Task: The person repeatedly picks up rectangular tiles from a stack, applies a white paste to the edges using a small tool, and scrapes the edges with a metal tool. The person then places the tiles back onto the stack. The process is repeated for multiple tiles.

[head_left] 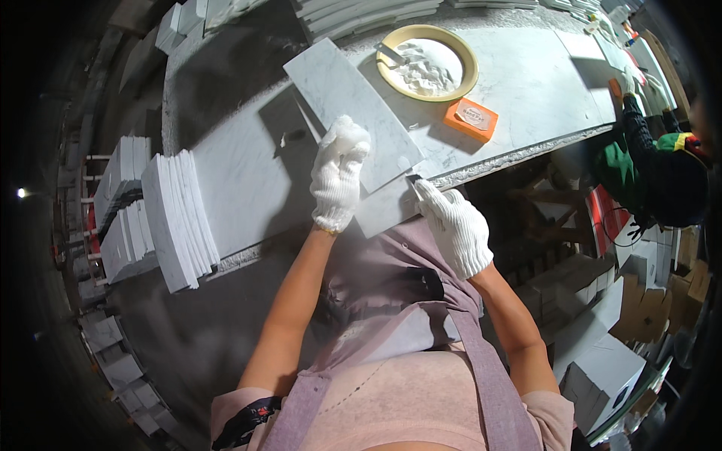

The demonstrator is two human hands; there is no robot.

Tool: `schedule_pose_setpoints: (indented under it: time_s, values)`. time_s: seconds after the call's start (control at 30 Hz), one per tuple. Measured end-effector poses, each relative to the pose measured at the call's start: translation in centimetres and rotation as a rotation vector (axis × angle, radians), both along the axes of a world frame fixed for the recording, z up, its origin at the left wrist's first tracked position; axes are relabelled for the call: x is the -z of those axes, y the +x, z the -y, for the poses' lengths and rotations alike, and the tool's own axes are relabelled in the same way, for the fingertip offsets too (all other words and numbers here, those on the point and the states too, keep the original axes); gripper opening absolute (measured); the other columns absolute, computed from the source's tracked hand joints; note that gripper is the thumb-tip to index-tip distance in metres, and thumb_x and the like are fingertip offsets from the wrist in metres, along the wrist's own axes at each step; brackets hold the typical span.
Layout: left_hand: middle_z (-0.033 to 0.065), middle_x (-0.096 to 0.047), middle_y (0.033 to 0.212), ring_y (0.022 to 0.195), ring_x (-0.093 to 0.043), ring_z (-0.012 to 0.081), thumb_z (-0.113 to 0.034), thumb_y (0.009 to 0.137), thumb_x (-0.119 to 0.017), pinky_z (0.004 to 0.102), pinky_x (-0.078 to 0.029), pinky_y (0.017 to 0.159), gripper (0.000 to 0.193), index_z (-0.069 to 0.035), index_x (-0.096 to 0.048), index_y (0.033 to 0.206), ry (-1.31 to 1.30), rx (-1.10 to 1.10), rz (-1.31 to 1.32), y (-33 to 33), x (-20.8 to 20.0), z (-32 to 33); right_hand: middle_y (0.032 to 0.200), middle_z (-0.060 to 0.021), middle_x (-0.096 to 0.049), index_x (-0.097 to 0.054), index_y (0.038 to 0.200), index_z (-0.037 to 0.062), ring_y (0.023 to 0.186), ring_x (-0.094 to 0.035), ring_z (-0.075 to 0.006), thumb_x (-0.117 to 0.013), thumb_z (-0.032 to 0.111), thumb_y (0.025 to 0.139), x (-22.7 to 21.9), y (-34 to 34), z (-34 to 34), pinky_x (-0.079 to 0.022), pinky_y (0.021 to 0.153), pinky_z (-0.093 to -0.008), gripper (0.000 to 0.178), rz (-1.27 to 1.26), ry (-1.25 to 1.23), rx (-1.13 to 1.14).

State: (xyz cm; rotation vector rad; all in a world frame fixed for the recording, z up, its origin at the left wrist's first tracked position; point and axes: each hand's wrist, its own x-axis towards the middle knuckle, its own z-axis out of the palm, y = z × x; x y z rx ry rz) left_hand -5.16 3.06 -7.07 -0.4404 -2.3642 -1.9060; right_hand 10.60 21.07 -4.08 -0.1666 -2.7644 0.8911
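Observation:
A long white marble tile (350, 94) with grey veins lies at an angle in front of me, its far end casting a shadow on the table. My left hand (340, 173), in a white knit glove, is closed at the tile's left edge, fingers curled. Under the near end, another pale slab piece (387, 204) juts past the table edge. My right hand (455, 229), gloved too, pinches a small thin tool (414, 180) with a dark tip by the tile's near right corner. Its exact kind is too small to tell.
A yellow bowl (471, 71) of white powder with a scraper stands beyond, beside an orange box (471, 120). Stacked tiles (177, 218) stand at the left; more slabs (361, 16) lie at the back. Another person (654, 165) works at the right, above cartons (602, 376).

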Motion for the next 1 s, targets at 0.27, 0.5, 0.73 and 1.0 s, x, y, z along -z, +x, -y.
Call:
schedule_pose_setpoints:
  time_s: [0.27,0.5,0.73,1.0]
  values:
    - [0.0096,-0.069,0.132,0.128,-0.063,0.0321,-0.001,0.087,-0.084,0.0438,-0.050,0.114,0.051,-0.007,-0.067,0.135,-0.504,-0.078,-0.561,-0.9,-1.3,3.1,0.089,-0.0101,-0.067,-0.070,0.140,0.0072,0.073,-0.068,-0.0206,-0.072,-0.005,0.092,-0.2,3.5,-0.9,-0.057,0.069,-0.0349,0.049,-0.002,-0.416,0.095]
    - [0.0028,-0.069,0.127,0.125,-0.065,0.0276,0.003,0.072,-0.087,0.0499,-0.049,0.117,0.060,-0.018,-0.074,0.127,-0.729,0.020,-0.985,-1.7,-2.4,2.6,0.088,-0.0077,-0.064,-0.068,0.141,0.0057,0.069,-0.063,-0.0167,-0.072,-0.005,0.094,0.1,4.2,-0.7,-0.054,0.067,-0.0295,0.049,-0.035,-0.515,0.169]
    - [0.0023,-0.068,0.118,0.118,-0.067,0.0265,0.005,0.069,-0.086,0.0539,-0.051,0.113,0.061,-0.017,-0.074,0.124,-0.727,0.011,-1.087,-2.0,-2.4,1.9,0.093,-0.0101,-0.067,-0.068,0.143,0.0123,0.076,-0.065,-0.0182,-0.067,-0.008,0.093,0.2,4.6,-1.4,-0.055,0.071,-0.0322,0.054,-0.098,-0.535,0.169]
    - [0.0038,-0.068,0.113,0.109,-0.069,0.0277,0.002,0.068,-0.086,0.0554,-0.052,0.106,0.057,-0.014,-0.074,0.121,-0.678,0.082,-1.073,-2.0,-3.1,1.4,0.093,-0.0113,-0.068,-0.068,0.144,0.0169,0.079,-0.066,-0.0206,-0.066,-0.007,0.093,0.1,5.0,-1.3,-0.055,0.074,-0.0345,0.057,-0.011,-0.537,0.206]
